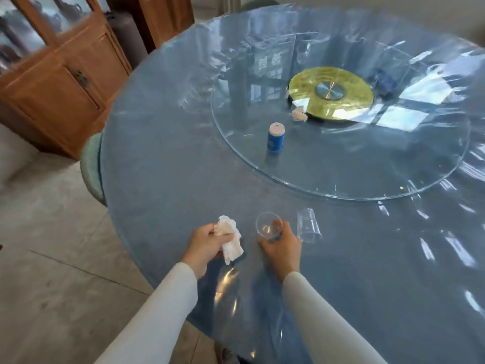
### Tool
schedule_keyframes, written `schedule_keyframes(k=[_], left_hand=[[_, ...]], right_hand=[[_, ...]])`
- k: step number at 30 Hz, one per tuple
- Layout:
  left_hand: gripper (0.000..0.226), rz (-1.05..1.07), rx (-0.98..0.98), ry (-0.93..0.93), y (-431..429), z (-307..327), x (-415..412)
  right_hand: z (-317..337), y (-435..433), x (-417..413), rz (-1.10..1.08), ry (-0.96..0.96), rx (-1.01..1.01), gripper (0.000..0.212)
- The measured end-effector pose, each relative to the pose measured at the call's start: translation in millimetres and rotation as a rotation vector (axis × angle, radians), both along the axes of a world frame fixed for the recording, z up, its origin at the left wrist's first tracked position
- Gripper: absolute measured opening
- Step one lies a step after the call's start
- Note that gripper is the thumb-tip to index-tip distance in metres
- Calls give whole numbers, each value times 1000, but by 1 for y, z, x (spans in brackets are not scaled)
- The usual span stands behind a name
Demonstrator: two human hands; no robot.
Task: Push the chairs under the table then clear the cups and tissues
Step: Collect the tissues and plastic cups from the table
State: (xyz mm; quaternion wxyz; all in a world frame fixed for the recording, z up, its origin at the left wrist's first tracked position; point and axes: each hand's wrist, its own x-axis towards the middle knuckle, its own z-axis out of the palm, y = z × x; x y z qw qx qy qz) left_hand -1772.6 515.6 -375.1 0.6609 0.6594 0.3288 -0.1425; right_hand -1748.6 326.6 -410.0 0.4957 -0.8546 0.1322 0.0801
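Observation:
My left hand (206, 244) grips a crumpled white tissue (231, 240) just above the near edge of the round blue table (162, 166). My right hand (282, 248) holds a clear plastic cup (269, 227) upright on the table. A second clear cup (308, 225) lies on its side just right of that hand. Another crumpled tissue (299, 115) lies on the glass turntable (341, 164) beside the gold centre disc (330, 91). A green chair (90, 169) is tucked at the table's left edge.
A small blue canister with a pale lid (275, 137) stands on the turntable. A clear glass (301, 52) shows faintly at the far side. A wooden cabinet (60, 82) stands to the left across the tiled floor (52, 258). Another chair back (258, 3) shows beyond the table.

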Motion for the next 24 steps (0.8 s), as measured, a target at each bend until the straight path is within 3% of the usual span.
schedule_keyframes(k=[7,10,13,15,17,22,24], left_hand=[[12,-4,10,-9,-10,11,-3],[10,25,8,-17,-14,24,-1],[15,66,2,-43,-15,35,6],[17,73,2,-65,-17,40,8],[19,77,-3,-70,-19,42,5],[21,101,-19,-64,-24,48,0],[23,107,-16,-63,-23,50,0]], right_hand=[[11,-16,-20,-54,-56,104,44],[10,-30,-36,-122,-224,-86,41],[14,-43,-30,-260,-311,-147,66],[14,-50,-18,-305,-184,-174,91],[9,-52,-11,-282,-47,-191,102],[3,-57,0,-225,-27,-189,71],[7,-62,3,-196,-65,-155,68]])
